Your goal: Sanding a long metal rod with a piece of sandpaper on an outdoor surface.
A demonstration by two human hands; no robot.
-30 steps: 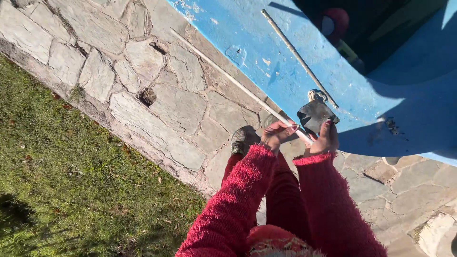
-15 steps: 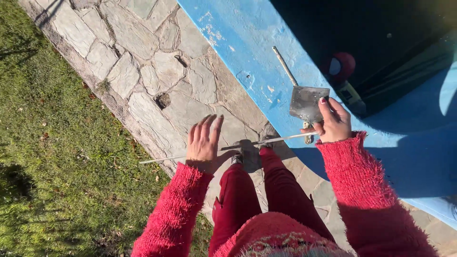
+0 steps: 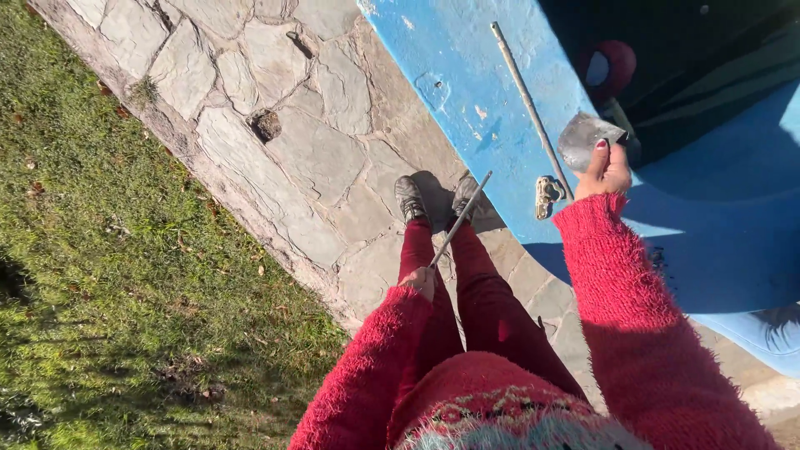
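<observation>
My left hand [image 3: 419,282] is closed around a thin metal rod [image 3: 463,215] that points forward over my shoes. My right hand [image 3: 606,170], arm stretched out in a fuzzy red sleeve, grips a flat grey metal blade [image 3: 584,137] held over the blue painted pool edge [image 3: 467,92]. A second long thin pole [image 3: 528,104] lies along that blue edge, its end near a small metal fitting [image 3: 547,195] just left of my right hand.
I stand on a stone-paved strip [image 3: 308,150] with red trousers and dark shoes [image 3: 410,198]. Grass [image 3: 108,292] lies to the left. A round red and white object [image 3: 607,68] sits in the dark shadowed pool at the upper right.
My left hand, spread open over the rod half a second ago, has closed on it and pulled back toward my body. My right hand has lifted the blade further over the blue edge.
</observation>
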